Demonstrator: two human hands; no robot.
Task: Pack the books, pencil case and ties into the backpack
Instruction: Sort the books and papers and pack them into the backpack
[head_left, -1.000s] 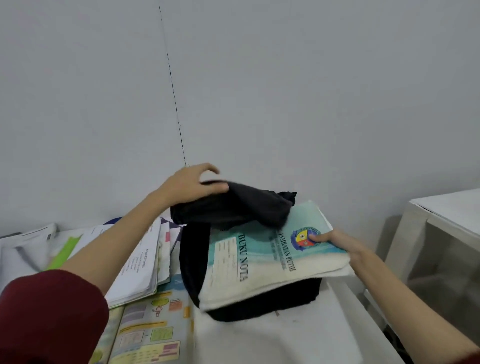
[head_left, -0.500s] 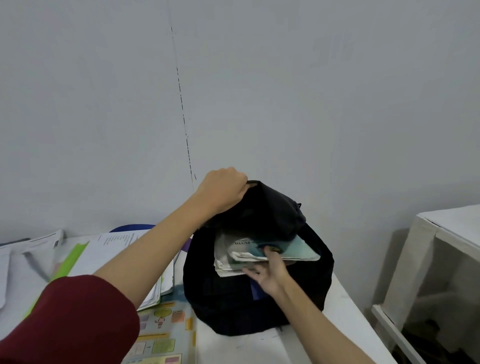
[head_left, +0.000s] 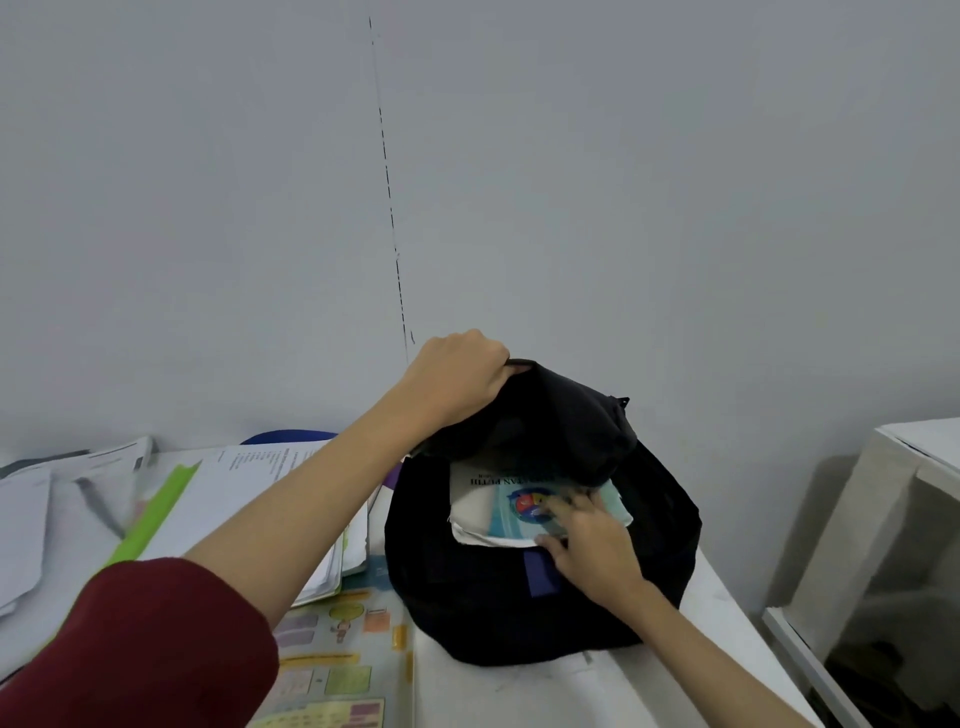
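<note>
You stand at a white table (head_left: 545, 691) pushed against a plain grey wall (head_left: 623, 182), which carries a thin dashed vertical line. The black backpack (head_left: 467, 597) sits upright on the table's right part, close to the wall. Your left hand (head_left: 457, 376) is fisted around the backpack's top flap, holding it lifted. Your right hand (head_left: 592, 545) pinches the light blue notebook (head_left: 498, 512), fingers on its cover and thumb beneath its lower edge; the notebook is partly inside the opening, its near end sticking out. Left of the backpack, a stack of papers and books (head_left: 270, 499) lies spread over the table, and a colourful chart page (head_left: 337, 660) lies flat at the near edge. A white shelf unit (head_left: 893, 519) stands apart at the right.
</note>
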